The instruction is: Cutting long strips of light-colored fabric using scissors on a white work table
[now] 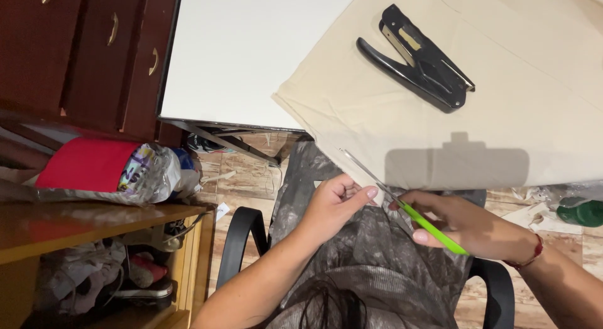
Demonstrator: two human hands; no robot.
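The right hand gripped green-handled scissors, blades angled toward the near edge of the cream fabric hanging off the white surface. The left hand pinched that edge just beside the blades. Cutting looked underway; the next snip seemingly called for taut cloth. A black stapler lay farther off
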